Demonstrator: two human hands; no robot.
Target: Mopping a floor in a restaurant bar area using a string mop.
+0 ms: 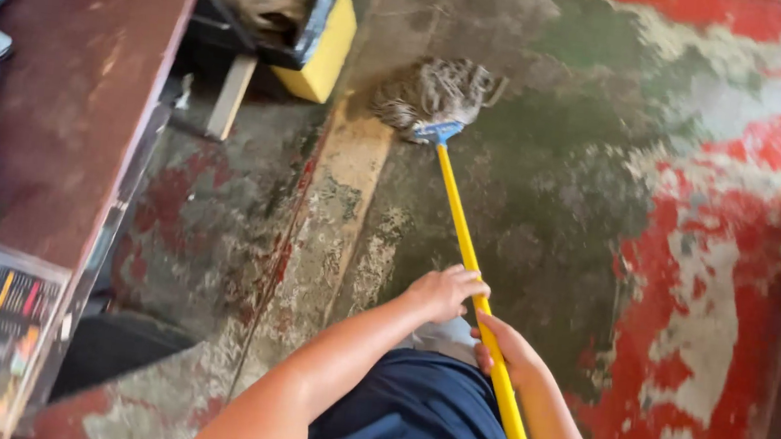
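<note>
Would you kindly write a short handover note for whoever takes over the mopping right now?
Left hand: closed on the yellow mop handle, higher grip.
Right hand: closed on the same handle, lower down.
Mop head: on the worn painted floor, near the yellow and black bucket, beside the brown counter.
Done: how much has been mopped cannot be told; no clear wet track shows.
Left: the red patches on the right look unmopped.

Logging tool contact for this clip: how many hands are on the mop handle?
2. The left hand grips the yellow handle higher up, toward the mop head; the right hand grips it just below, nearer the body. No other hands are in view.
</note>
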